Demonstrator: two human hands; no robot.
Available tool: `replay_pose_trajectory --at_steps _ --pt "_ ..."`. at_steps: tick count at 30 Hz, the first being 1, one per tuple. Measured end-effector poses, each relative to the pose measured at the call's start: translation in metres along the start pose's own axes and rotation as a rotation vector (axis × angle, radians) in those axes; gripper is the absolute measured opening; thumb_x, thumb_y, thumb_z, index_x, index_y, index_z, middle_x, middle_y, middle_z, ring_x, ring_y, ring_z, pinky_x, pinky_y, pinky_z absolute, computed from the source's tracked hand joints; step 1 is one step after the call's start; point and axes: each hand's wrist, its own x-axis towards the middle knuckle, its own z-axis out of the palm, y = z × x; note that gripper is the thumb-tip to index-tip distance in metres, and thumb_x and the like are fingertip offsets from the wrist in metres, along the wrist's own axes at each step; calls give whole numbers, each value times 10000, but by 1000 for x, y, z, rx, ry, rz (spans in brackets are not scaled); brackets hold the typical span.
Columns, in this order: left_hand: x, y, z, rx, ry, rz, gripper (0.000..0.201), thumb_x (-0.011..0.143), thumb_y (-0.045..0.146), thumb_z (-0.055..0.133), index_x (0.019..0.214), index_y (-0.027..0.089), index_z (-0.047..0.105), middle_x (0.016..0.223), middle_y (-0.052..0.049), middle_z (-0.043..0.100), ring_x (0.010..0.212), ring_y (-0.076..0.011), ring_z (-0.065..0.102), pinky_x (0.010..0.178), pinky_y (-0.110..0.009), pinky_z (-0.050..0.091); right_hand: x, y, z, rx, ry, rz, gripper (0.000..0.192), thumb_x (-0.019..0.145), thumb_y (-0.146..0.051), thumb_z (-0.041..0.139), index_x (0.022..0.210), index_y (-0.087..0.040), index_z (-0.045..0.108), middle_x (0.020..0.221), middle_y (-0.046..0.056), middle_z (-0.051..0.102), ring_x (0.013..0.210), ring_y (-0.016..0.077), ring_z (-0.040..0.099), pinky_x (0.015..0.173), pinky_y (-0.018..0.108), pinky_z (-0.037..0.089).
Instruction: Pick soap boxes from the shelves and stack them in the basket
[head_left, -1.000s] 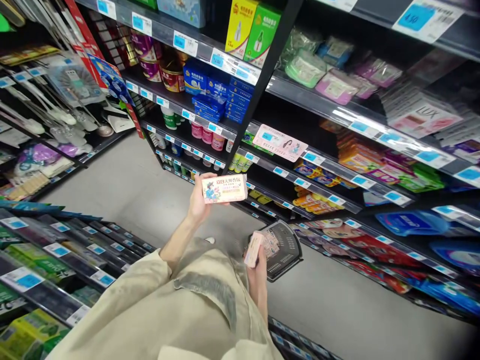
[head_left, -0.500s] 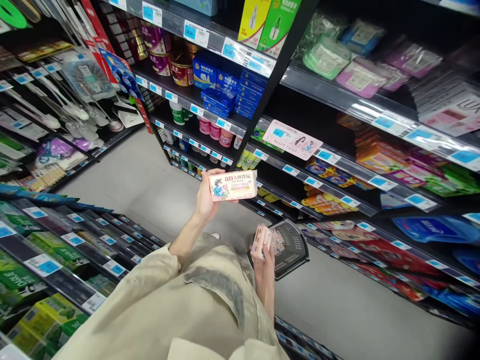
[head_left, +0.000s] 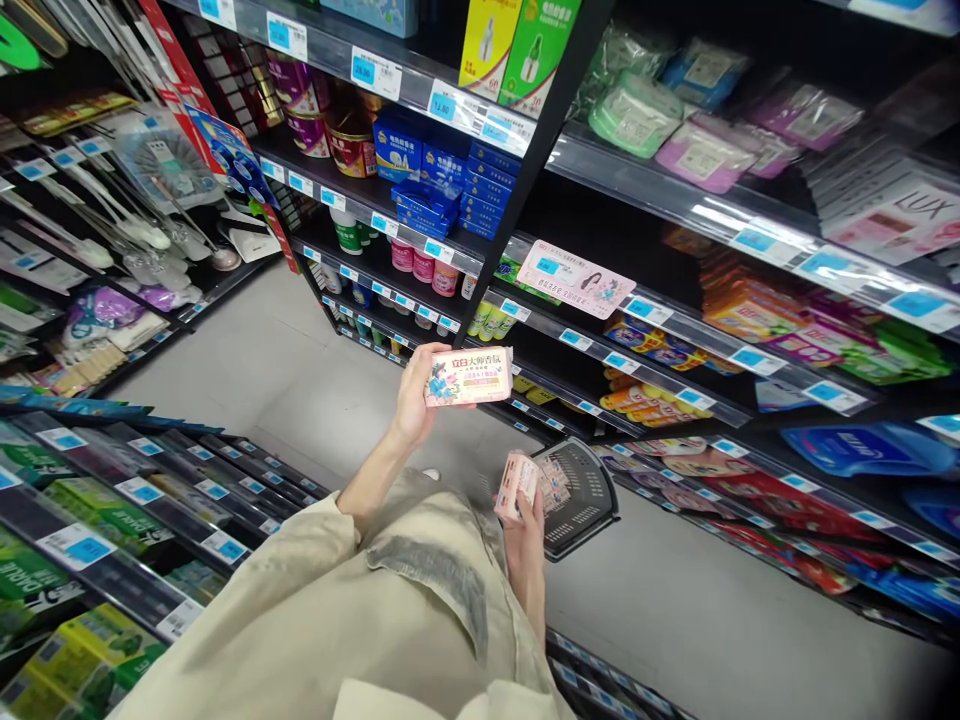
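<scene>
My left hand point(head_left: 413, 405) grips a pale pink soap pack point(head_left: 471, 378) by its left end, the printed face with a blue figure and flowers turned up toward me. Lower and to the right, my right hand point(head_left: 523, 540) is closed around a second pink soap pack point(head_left: 517, 484), tilted on end. Just beyond that hand is a black perforated basket point(head_left: 592, 516) with more pink packs point(head_left: 553, 484) inside. Part of the basket is hidden behind my right hand and its pack.
Ahead, dark shelves carry blue boxes point(head_left: 424, 205), pink tubs point(head_left: 422, 266) and wrapped soap dishes point(head_left: 637, 115). A pink shelf sign point(head_left: 576, 278) hangs at the shelf edge. Brushes point(head_left: 135, 220) hang at left. Another shelf with green boxes point(head_left: 112, 515) stands close on my left, above grey floor point(head_left: 247, 360).
The view has shifted slightly, so the shelves ahead sit a little farther left. Both hands keep hold of their packs, with hardly any movement.
</scene>
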Motion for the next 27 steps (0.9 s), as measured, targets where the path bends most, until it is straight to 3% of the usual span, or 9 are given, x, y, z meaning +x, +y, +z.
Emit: replay_pose_trajectory --at_steps 4,9,13,18,22,24,27 --pt "1 -1 2 -4 -3 0 534 808 623 798 1091 210 614 1049 -47 744 896 -238 782 668 -341 700 1 1 -1 9 -13 4 773 702 -416 912 1407 -328 608 1198 40 721 851 181 703 657 269 578" --pt "0 -3 5 -9 -8 -14 606 672 422 940 1109 220 572 1048 -26 738 890 -235 776 684 -338 694 2 2 -2 21 19 6 779 668 -404 934 1380 -315 632 1186 37 743 842 197 722 701 312 609" --pt "-1 -7 5 -76 7 -38 578 709 499 919 1072 215 570 905 0 729 697 -174 736 538 -244 617 5 3 -10 -4 19 53 661 672 -422 936 1288 -381 698 1159 -20 784 845 203 734 689 304 611" --pt "-7 -16 4 -281 -58 -253 404 867 554 776 990 205 614 702 27 649 450 -95 560 379 -176 431 7 2 -20 -84 -49 111 558 668 -479 931 1189 -365 767 1084 -20 824 867 231 771 682 304 619" --pt "-18 -27 4 -493 -125 -440 333 908 545 737 983 237 637 647 47 601 315 -22 206 282 -188 178 2 0 -15 -128 -106 130 585 663 -453 938 1204 -299 778 1109 38 827 950 259 783 742 317 632" --pt "-25 -33 5 -535 -65 -442 279 898 477 774 1021 265 640 652 70 593 328 -5 70 276 -199 106 0 0 -10 -147 -123 133 571 650 -445 947 1176 -288 790 1165 38 818 998 259 776 768 302 628" --pt "-34 -42 6 -509 65 -402 240 913 387 771 1095 310 635 687 86 609 338 -1 52 287 -181 130 -4 1 -5 -178 -165 159 584 634 -443 959 1172 -284 797 1190 36 812 1000 258 773 767 295 623"
